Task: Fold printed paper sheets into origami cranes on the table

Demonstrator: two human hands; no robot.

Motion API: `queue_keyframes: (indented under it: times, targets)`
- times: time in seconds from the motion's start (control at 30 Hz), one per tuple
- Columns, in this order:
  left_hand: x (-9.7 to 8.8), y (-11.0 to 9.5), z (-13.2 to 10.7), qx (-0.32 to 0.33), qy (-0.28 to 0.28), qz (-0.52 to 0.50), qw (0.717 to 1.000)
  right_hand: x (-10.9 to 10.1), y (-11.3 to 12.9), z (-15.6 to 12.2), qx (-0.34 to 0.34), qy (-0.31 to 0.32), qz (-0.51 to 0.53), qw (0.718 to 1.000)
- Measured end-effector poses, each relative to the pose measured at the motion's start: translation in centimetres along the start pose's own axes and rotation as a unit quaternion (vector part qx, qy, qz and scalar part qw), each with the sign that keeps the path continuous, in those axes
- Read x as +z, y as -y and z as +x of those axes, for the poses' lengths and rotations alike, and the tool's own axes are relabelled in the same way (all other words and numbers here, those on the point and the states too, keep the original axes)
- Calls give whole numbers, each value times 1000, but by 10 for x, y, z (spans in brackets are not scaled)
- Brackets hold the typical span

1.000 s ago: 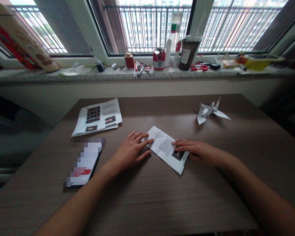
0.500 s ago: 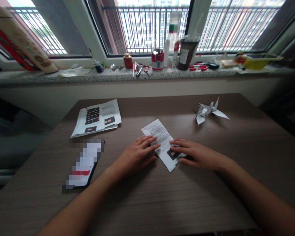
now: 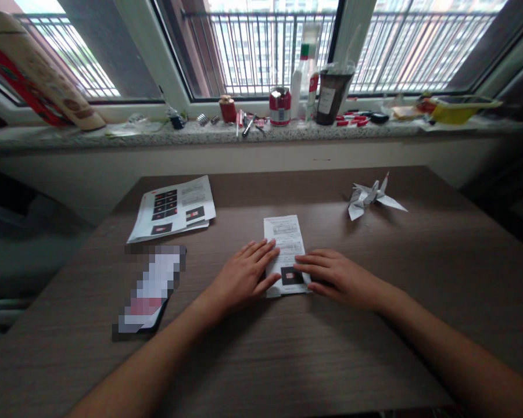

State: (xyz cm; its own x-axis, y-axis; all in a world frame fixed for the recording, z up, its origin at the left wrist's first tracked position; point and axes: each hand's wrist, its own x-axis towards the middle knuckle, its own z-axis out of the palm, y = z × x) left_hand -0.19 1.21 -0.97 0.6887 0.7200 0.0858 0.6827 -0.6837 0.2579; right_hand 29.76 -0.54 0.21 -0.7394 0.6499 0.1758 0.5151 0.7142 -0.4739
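Since half a second ago, your folded sheet [image 3: 287,244] has turned from a slant to nearly straight, its long sides now running away from you, and your hands have shifted only slightly with it. It lies on the brown table [image 3: 261,360], near the middle, between your two hands.

Your left hand [image 3: 244,271] rests palm down at its left edge, four fingers extended and lightly parted, the thumb spread away from them with its tip over the paper's lower part. Your right hand [image 3: 342,277] reaches in from the other side, fingers stretched out and slightly apart, tips at the right edge, thumb separate below them by the bottom corner. Whether any fingertip slips beneath the paper, you cannot tell from above. Small print and a dark picture with a reddish patch show on the sheet; the words are too small to read.

Outside your left forearm lies a phone [image 3: 159,278], its screen pixelated, with a reddish band low down. Beyond it are printed papers [image 3: 178,203], with a grid of dark pictures and illegible text. Over to the right stands a paper crane [image 3: 368,198].

Past the table, the stone sill [image 3: 135,141] carries a red can [image 3: 280,105] with a pale panel, a dark cup [image 3: 332,93] with a white label, a bottle [image 3: 302,78] with a green band, and a yellow basket [image 3: 457,113]; you can read no brand on them.
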Motion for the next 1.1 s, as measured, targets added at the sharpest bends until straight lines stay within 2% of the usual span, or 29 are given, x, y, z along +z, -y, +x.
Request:
queue_keyframes:
  times: [0.27, 0.43, 0.67, 0.9, 1.1]
  targets:
    - [6, 5, -3, -2, -8, 10, 1000, 10, 3, 3, -41, 21, 17, 999]
    - [3, 5, -2, -1, -18, 4, 1000, 13, -3, 3, -26, 10, 7, 1000]
    - [-5, 3, -1, -1, -27, 4, 1000, 15, -10, 3, 36, -39, -50, 997]
    - [-1, -1, -2, -1, -23, -37, 999, 15, -6, 4, 37, -33, -57, 997]
    - [-1, 3, -2, 24, -15, -17, 999, 15, -7, 3, 32, -14, -75, 997]
